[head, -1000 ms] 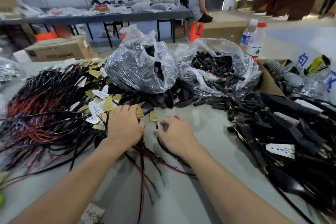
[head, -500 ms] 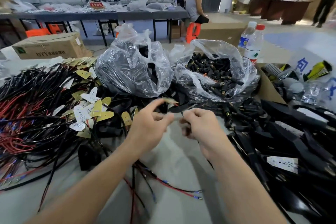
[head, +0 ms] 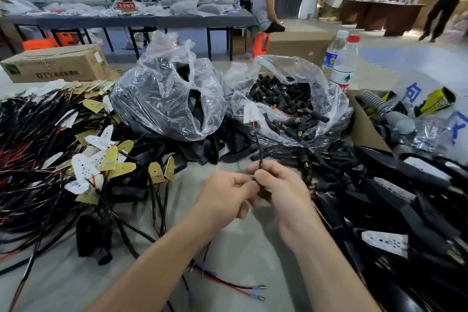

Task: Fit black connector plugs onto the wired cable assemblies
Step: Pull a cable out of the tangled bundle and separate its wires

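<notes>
Black cable (head: 258,149) sticks up from where our two hands meet, just below the middle of the frame. Our left hand (head: 228,197) and right hand (head: 281,190) both pinch it, fingertips touching. Our fingers hide whether a plug is there. The bag of black plugs (head: 273,63) sits behind, in the upper middle. Half a second ago our hands were a little apart and the cable lay flatter.

Your 2 bare forearms converge; your left grip (head: 228,192) and right grip (head: 281,187) meet fingertip to fingertip, fingers curled, both pinching a thin black cable (head: 258,152).
</notes>
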Available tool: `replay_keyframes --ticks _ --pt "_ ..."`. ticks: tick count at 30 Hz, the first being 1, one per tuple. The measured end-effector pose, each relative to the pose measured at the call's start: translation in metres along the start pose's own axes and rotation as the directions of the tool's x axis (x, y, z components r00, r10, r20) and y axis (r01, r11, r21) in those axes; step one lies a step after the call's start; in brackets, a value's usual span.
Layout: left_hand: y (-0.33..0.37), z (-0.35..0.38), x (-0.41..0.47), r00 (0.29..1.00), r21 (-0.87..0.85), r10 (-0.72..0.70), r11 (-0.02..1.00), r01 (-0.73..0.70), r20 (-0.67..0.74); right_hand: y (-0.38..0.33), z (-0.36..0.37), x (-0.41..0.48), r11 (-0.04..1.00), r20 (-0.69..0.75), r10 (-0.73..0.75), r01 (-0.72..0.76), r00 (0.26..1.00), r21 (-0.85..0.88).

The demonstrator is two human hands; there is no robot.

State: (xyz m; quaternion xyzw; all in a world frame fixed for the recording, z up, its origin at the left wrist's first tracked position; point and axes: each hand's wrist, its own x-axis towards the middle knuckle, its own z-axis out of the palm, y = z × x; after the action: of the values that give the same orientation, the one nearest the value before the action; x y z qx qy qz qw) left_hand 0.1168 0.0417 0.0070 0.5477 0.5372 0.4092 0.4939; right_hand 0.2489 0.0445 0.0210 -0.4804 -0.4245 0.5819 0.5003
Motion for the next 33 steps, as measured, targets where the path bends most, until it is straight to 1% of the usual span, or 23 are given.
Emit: replay_keyframes --ticks 2,3,4,5,6,7,8,10,11,13,16,17,18,21,23,24,25,26,28,29,30,31,33 --pt "-0.004 0.003 -0.003 1.000 -0.014 0.025 1.000 -0.025 -0.002 0.000 0.001 -0.001 0.999 0.026 -0.043 0.044 0.999 -0.029" --pt "-0.008 0.002 -0.004 0.997 0.063 0.069 0.996 -0.066 -0.047 -0.001 0.000 0.000 0.997 0.005 -0.076 0.076 0.997 -0.024" --pt "-0.013 -0.003 -0.004 0.983 0.217 0.145 0.969 -0.118 -0.113 -0.001 -0.002 0.002 0.995 -0.035 -0.098 0.098 0.995 -0.013" --pt "-0.016 -0.009 -0.002 0.956 0.404 0.229 0.904 -0.139 -0.183 -0.002 -0.006 0.004 0.994 -0.084 -0.108 0.108 0.991 -0.006" --pt "-0.016 -0.017 0.000 0.911 0.564 0.319 0.816 -0.123 -0.262 -0.002 -0.011 0.007 0.994 -0.129 -0.114 0.113 0.985 -0.014" --pt "-0.014 -0.026 0.002 0.867 0.669 0.380 0.740 -0.075 -0.323 -0.002 -0.015 0.010 0.993 -0.152 -0.120 0.116 0.981 -0.039" --pt "-0.012 -0.035 0.004 0.839 0.734 0.402 0.680 -0.006 -0.366 -0.002 -0.018 0.011 0.991 -0.158 -0.124 0.115 0.980 -0.064" --pt "-0.013 -0.051 0.012 0.815 0.806 0.384 0.571 0.159 -0.433 -0.001 -0.017 0.012 0.993 -0.137 -0.116 0.110 0.984 -0.051" --pt "-0.015 -0.058 0.016 0.809 0.816 0.372 0.539 0.211 -0.455 0.000 -0.015 0.012 0.994 -0.124 -0.106 0.104 0.987 -0.023" --pt "-0.017 -0.067 0.025 0.813 0.836 0.360 0.486 0.255 -0.457 0.000 -0.010 0.010 0.995 -0.098 -0.088 0.093 0.991 0.045" --pt "-0.020 -0.070 0.038 0.842 0.880 0.327 0.362 0.307 -0.428 -0.004 -0.010 0.008 0.982 -0.069 -0.051 0.062 0.996 0.181" --pt "-0.018 -0.068 0.041 0.840 0.880 0.326 0.353 0.318 -0.434 -0.005 -0.011 0.007 0.974 -0.060 -0.037 0.050 0.998 0.222" --pt "-0.017 -0.066 0.043 0.836 0.873 0.323 0.367 0.321 -0.443 -0.006 -0.012 0.006 0.966 -0.050 -0.027 0.039 0.998 0.255" --pt "-0.009 -0.067 0.045 0.854 0.830 0.292 0.499 0.249 -0.431 -0.009 -0.012 0.002 0.958 -0.010 -0.043 0.044 0.999 0.283" --pt "-0.002 -0.065 0.036 0.877 0.801 0.284 0.574 0.169 -0.389 -0.012 -0.013 0.000 0.957 0.003 -0.123 0.117 0.992 0.267" --pt "0.003 -0.062 0.028 0.890 0.808 0.298 0.577 0.120 -0.345 -0.014 -0.014 0.000 0.948 0.004 -0.172 0.164 0.985 0.273" --pt "0.006 -0.056 0.019 0.907 0.831 0.316 0.553 0.061 -0.277 -0.016 -0.016 -0.001 0.934 0.004 -0.215 0.204 0.977 0.294" --pt "0.008 -0.050 0.009 0.926 0.864 0.326 0.503 0.000 -0.189 -0.018 -0.018 -0.001 0.917 0.004 -0.250 0.236 0.968 0.323" --pt "0.007 -0.041 -0.009 0.950 0.929 0.311 0.361 -0.082 -0.037 -0.020 -0.021 -0.002 0.894 0.007 -0.299 0.277 0.954 0.353" --pt "0.003 -0.038 -0.016 0.954 0.949 0.301 0.303 -0.092 -0.003 -0.021 -0.022 -0.003 0.896 -0.002 -0.303 0.285 0.953 0.341" --pt "-0.001 -0.036 -0.021 0.957 0.955 0.291 0.280 -0.092 0.007 -0.020 -0.023 -0.002 0.902 -0.024 -0.297 0.289 0.955 0.322" --pt "-0.005 -0.036 -0.025 0.959 0.949 0.282 0.300 -0.092 0.004 -0.019 -0.022 -0.002 0.908 -0.052 -0.288 0.290 0.956 0.302" --pt "-0.010 -0.034 -0.032 0.961 0.904 0.276 0.415 -0.106 -0.014 -0.017 -0.020 0.000 0.922 -0.111 -0.278 0.298 0.954 0.247"
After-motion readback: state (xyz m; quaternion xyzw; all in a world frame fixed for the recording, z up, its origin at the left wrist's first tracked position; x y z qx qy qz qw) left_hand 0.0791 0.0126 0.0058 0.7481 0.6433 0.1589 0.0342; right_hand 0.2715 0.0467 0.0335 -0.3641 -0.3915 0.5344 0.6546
